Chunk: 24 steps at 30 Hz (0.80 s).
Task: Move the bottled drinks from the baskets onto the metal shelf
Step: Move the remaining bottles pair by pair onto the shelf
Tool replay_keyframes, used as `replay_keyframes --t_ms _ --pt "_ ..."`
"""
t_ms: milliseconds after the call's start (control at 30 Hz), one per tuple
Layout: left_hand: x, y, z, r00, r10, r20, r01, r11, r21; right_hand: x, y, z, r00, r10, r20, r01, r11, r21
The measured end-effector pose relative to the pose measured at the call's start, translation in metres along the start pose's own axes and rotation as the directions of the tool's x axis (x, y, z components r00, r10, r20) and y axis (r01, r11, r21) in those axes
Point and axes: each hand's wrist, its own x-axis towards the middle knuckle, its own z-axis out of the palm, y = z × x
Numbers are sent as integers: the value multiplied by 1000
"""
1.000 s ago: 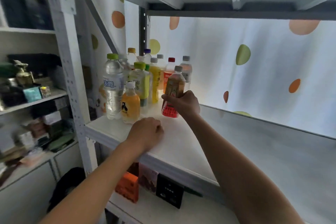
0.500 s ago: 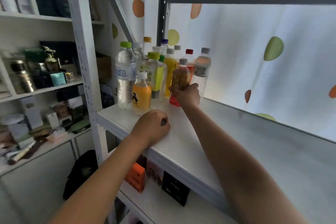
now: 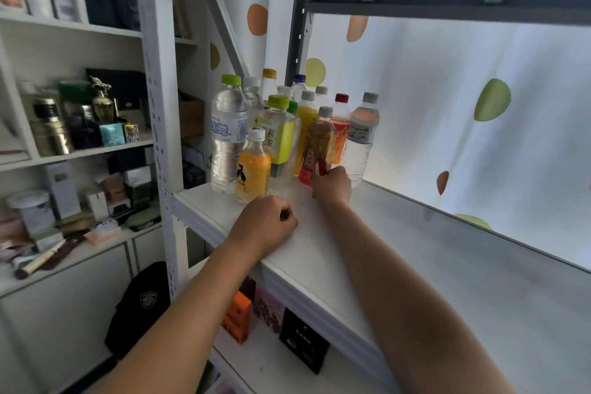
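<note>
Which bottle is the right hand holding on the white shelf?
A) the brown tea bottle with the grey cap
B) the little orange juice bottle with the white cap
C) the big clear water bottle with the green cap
A: the right hand grips the base of the brown tea bottle with the grey cap, while the left hand rests fisted on the white metal shelf.

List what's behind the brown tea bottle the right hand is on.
Behind the brown tea bottle: a red-capped bottle and a yellow drink bottle. Their lower parts are hidden by it and the right hand.

Bottles (image 3: 289, 134) stand clustered at the left back of the metal shelf (image 3: 367, 253).
</note>
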Motion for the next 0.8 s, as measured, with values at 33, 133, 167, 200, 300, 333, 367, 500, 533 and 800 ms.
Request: replay_keyframes --t_ms 33,133,167,200,300,333,367,500,533,800 --pt "0 0 0 1000 -4 -1 4 1000 -4 1 1 0 1000 0 5 0 1000 -1" --pt "1 0 0 1000 -18 -7 18 1000 -13 5 4 1 1000 -3 19 3 1000 2" --pt "1 1 0 1000 -20 -9 20 1000 -8 6 6 1 1000 -6 24 5 1000 2" --pt "1 1 0 1000 -20 -13 20 1000 0 7 7 2 1000 -11 28 10 1000 4" --pt "1 4 -1 1000 -9 -20 9 999 32 9 11 3 999 -28 34 27 1000 9" --pt "1 5 -2 1000 -3 -20 4 999 46 8 11 3 999 -35 27 34 999 13" --pt "1 5 -3 1000 -2 -24 3 998 64 7 11 3 999 -44 21 44 999 18" --pt "2 7 -4 997 -32 -76 43 989 145 -3 12 -1 991 -128 41 127 992 6" --pt "2 8 -3 995 -38 -91 53 985 162 -9 13 -4 983 -172 66 174 984 -26" --pt "-26 2 -3 941 -116 -318 174 971 162 -89 20 -51 884 -326 334 465 677 -571"
